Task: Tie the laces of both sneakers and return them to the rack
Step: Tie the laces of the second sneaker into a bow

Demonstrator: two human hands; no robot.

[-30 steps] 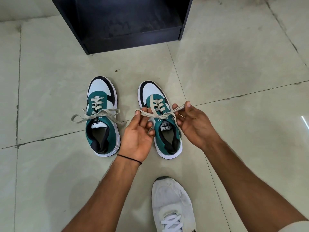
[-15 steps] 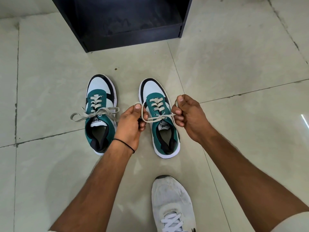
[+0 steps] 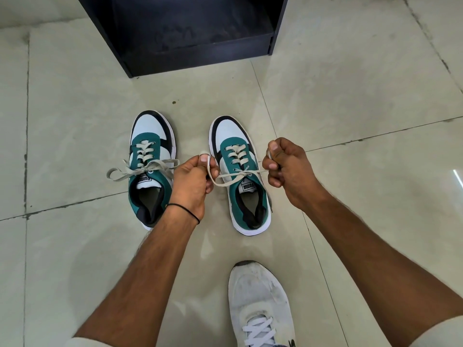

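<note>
My left hand (image 3: 191,186) pinches one end of the lace (image 3: 226,178) between thumb and curled fingers; my right hand (image 3: 288,166) is fisted tight on the other end. The crossing sits over the right sneaker (image 3: 241,176), which stands on the floor (image 3: 350,96) beside the left sneaker (image 3: 151,169), whose bow looks already tied. I'd pull both ends outward evenly, low and level, so the knot seats against the tongue before I form loops. The rack (image 3: 190,56) waits just beyond both toes.
</note>
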